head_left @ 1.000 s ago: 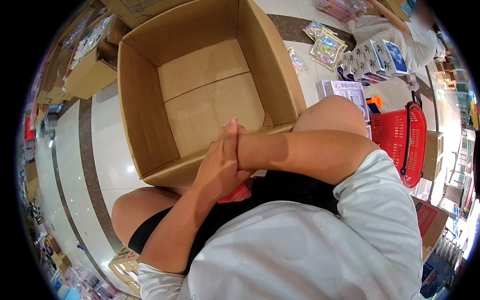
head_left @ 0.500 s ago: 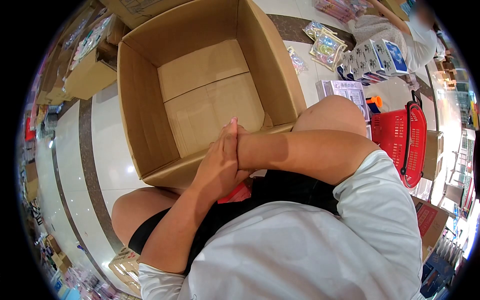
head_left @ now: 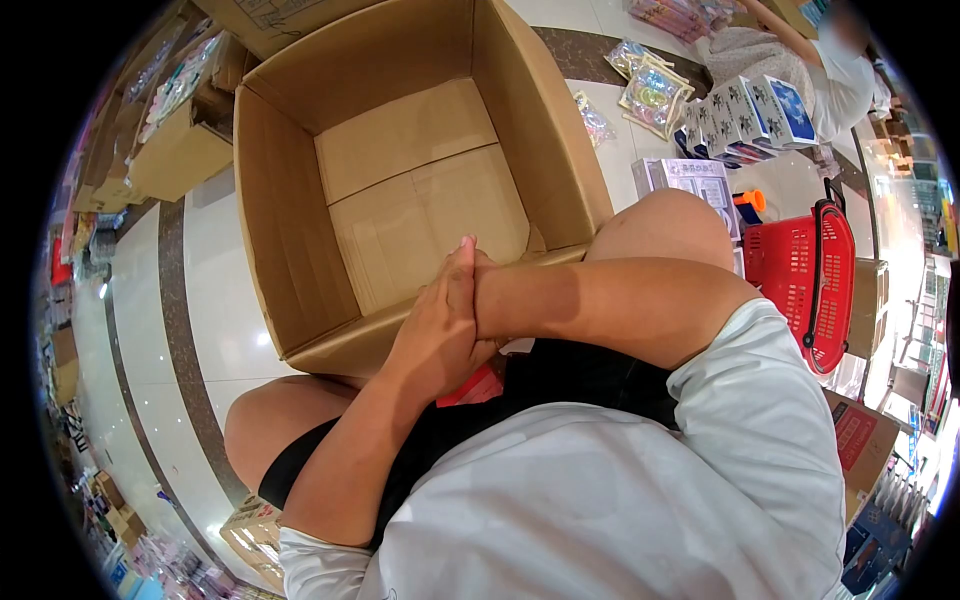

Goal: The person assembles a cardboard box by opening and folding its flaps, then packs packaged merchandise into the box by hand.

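My left hand [head_left: 440, 318] and my right hand [head_left: 486, 268] are clasped together in front of my lap. The left hand lies over the right one, fingers pressed together and pointing away from me, the thumb side closed round it. Most of my right hand's fingers are hidden behind the left hand. No object shows in either hand. Just beyond them stands a large open cardboard box [head_left: 425, 205], its bare bottom showing and its near edge close to my fingers. Under my wrists, a red thing [head_left: 472, 388] is partly hidden.
On the right are a red shopping basket [head_left: 800, 275], a lilac box [head_left: 690, 178], several white-and-blue boxes [head_left: 745, 115] and clear packets [head_left: 655, 98]. Another person [head_left: 835, 85] sits at the upper right. More cartons [head_left: 180, 155] stand at the left over the tiled floor.
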{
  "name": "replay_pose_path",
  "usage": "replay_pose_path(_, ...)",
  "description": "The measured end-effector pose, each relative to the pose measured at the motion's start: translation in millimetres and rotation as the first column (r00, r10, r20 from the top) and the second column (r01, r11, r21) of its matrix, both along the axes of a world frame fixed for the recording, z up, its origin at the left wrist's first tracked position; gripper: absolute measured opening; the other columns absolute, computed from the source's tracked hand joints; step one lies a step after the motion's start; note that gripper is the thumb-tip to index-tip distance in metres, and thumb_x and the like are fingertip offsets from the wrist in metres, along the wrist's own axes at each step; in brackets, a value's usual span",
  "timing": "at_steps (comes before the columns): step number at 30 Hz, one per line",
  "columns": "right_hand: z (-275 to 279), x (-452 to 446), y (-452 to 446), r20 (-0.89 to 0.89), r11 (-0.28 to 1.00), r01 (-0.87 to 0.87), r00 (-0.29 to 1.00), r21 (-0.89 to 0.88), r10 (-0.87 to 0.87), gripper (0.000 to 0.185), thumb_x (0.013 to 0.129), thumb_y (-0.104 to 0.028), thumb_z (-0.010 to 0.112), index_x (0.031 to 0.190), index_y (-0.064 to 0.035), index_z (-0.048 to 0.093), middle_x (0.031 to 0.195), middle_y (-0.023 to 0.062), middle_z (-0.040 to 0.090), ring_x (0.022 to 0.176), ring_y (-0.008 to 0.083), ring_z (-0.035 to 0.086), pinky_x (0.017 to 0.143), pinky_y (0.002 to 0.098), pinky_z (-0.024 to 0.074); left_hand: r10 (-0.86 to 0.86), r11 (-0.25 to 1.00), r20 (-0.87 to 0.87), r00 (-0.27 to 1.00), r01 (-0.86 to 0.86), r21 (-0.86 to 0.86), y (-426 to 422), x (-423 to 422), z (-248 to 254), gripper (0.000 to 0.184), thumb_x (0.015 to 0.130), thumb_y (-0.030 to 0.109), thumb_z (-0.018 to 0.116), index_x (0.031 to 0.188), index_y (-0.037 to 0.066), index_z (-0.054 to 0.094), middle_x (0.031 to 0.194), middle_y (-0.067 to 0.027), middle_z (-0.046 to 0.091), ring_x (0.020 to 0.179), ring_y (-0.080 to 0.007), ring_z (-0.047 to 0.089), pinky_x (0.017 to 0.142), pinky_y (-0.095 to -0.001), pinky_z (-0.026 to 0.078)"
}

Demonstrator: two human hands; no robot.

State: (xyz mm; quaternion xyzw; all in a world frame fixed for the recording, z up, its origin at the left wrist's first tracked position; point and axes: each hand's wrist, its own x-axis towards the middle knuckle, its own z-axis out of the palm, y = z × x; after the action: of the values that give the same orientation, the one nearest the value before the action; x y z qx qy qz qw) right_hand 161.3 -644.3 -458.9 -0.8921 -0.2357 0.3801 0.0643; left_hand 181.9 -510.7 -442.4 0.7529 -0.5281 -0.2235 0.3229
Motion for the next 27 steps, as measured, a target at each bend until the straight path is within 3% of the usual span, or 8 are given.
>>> replay_pose_path(27, -4.8, -0.3, -0.5, 0.017, 1.000, -0.014, 1.000, 0.020, 0.014, 0.053, 0.077, -0.030, 0.074, 0.129, -0.0262, 0.064, 0.134, 0.0043, 0.060, 0.128, 0.0265, 0.049, 0.103, 0.0480, 0.0413, -0.013, 1.000, -0.015, 1.000, 0.013, -0.023, -1.6, 1.1, 2.9, 0.102, 0.076, 0.017, 0.081, 0.150, -0.009, 0.016, 0.139, -0.0327, 0.044, 0.125, -0.0483, 0.049, 0.106, -0.0471, 0.042)
